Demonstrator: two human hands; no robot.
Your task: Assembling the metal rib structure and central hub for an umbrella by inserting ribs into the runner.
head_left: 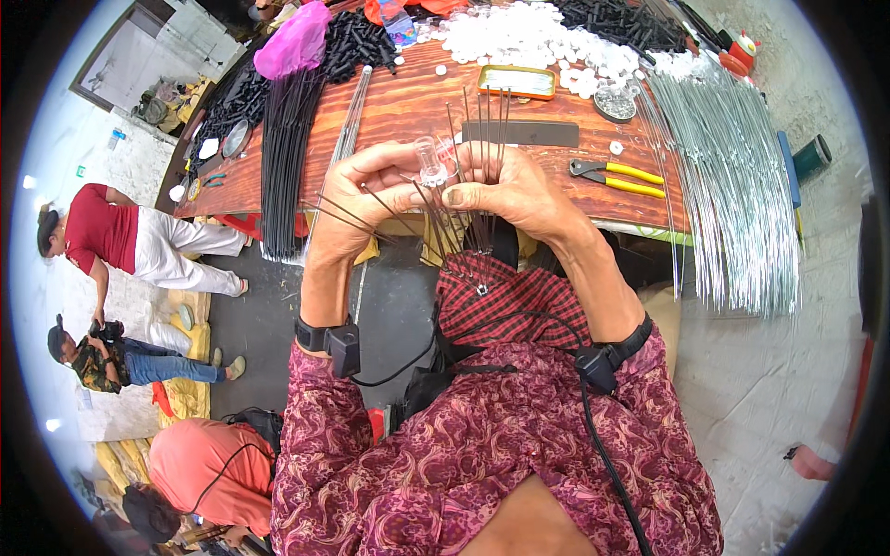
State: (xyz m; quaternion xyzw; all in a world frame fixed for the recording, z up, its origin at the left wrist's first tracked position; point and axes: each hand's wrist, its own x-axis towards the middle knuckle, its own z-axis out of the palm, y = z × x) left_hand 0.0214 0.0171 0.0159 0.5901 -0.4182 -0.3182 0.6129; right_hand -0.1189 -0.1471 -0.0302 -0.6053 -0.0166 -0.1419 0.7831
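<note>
In front of my chest, at the table's near edge, both hands work close together. My left hand (369,190) is closed around a clear plastic tube-shaped piece (428,159) with a wider collar, pinched by thumb and fingers. Closed beside it, my right hand (505,190) grips several thin dark metal rods (501,120); its thumb presses near the collar. The rods fan out past both hands, and some run down toward my lap, where a small fitting (481,289) shows at their lower end. How the rods join the collar is hidden by my fingers.
On the wood-patterned table (408,102) lie yellow-handled pliers (630,178), a dark flat bar (533,133), a yellow-rimmed tray (517,82), white plastic pieces (501,37) and black tubes (357,46). Black rods (292,157) and silver rods (728,185) overhang the edge. Other people are at left.
</note>
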